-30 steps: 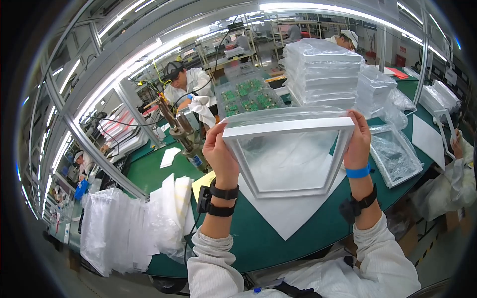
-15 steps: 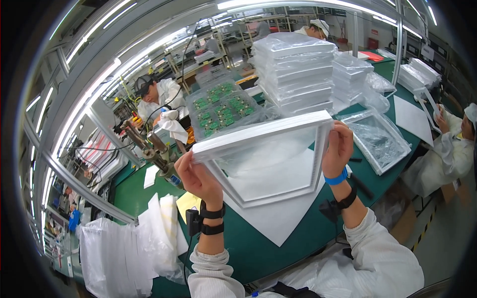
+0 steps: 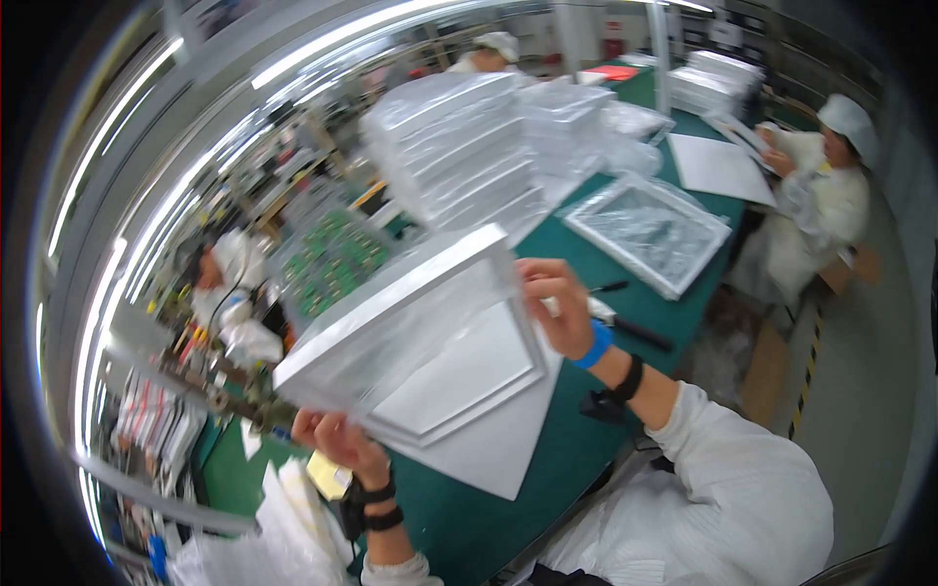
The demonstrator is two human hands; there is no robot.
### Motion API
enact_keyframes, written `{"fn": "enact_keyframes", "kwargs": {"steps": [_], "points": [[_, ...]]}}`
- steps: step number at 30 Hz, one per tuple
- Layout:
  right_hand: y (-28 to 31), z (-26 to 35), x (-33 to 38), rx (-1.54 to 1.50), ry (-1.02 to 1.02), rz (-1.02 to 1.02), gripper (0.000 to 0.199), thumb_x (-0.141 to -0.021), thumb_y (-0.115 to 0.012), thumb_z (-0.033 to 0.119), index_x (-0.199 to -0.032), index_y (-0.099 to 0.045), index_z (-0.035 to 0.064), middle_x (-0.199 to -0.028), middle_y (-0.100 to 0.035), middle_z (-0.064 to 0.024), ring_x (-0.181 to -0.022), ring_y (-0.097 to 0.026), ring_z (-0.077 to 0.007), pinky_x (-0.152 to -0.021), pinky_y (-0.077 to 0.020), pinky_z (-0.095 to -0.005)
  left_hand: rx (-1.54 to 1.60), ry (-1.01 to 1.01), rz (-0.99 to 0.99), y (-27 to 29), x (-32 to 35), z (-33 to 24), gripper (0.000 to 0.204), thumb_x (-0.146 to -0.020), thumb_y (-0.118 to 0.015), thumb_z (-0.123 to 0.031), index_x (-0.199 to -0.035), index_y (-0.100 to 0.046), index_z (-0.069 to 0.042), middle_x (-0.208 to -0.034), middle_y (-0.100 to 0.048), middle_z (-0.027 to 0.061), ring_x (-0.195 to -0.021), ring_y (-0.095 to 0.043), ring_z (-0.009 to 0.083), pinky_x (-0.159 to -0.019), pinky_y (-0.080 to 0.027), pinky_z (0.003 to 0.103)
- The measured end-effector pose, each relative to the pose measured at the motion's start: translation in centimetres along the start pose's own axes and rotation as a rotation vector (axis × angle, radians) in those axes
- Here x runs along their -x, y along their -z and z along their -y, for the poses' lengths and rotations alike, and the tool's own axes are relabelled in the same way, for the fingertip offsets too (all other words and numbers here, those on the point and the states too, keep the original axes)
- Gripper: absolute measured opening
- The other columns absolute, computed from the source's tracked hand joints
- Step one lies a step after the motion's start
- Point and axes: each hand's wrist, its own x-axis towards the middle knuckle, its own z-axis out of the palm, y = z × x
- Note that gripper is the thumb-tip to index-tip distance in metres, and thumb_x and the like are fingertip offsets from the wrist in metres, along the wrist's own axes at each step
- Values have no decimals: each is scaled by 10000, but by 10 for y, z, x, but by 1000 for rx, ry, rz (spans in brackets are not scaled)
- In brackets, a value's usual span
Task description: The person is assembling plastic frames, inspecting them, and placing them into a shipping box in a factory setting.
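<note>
Tilted above the green table, a white rectangular frame (image 3: 391, 317) with a clear, see-through middle is held up between my hands. My right hand (image 3: 559, 311) grips its right side, thumb and fingers closed at the edge. At the lower left edge of the frame is my left hand (image 3: 342, 444), its fingers curled against the edge and a little blurred. Beneath the frame lies a white sheet (image 3: 498, 459), seen partly through the clear middle.
Plastic-wrapped white frames (image 3: 449, 146) are stacked behind, beside a tray of green circuit boards (image 3: 332, 259). Another wrapped frame (image 3: 650, 230) and a black-handled tool (image 3: 640, 332) lie to the right. White bags (image 3: 283, 518) sit at lower left. A co-worker (image 3: 821, 195) works at right.
My view has swung to the right. The frame has tipped, its left end now lower and its right end higher. Both hands have stayed at its sides.
</note>
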Motion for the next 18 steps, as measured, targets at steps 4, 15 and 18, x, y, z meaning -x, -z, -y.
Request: {"fn": "enact_keyframes", "kwargs": {"steps": [4, 15, 18], "points": [[1, 16, -8, -43, 43, 65, 189, -803, -652, -94, -931, -635, 45, -1127, -581, -140, -1002, -624, -284, -815, -534, -347, -108, 37, 117, 19, 23, 5, 75, -873, -473, -87, -856, -512, -26, -1099, -447, 150, -1023, -451, 283, -904, -365, 370], [50, 9, 98, 306, -557, 982, 120, -822, -639, 142, -902, -621, 54, -1007, -607, -82, -915, -613, -288, -779, -524, -365, -12, 342, 1079, 56, 96, 45, 279, -777, -472, 7, -1033, -585, 1, -1174, -486, 151, -1113, -493, 281, -964, -378, 373], [62, 12, 91, 279, -571, 875, 206, -828, -646, 233, -967, -614, 84, -981, -585, -102, -972, -604, -304, -804, -518, -407, 303, 726, 539, 55, 100, 37, 438, -830, -496, -57, -1263, -512, 0, -1279, -489, 144, -1220, -465, 270, -1033, -357, 396]]}}
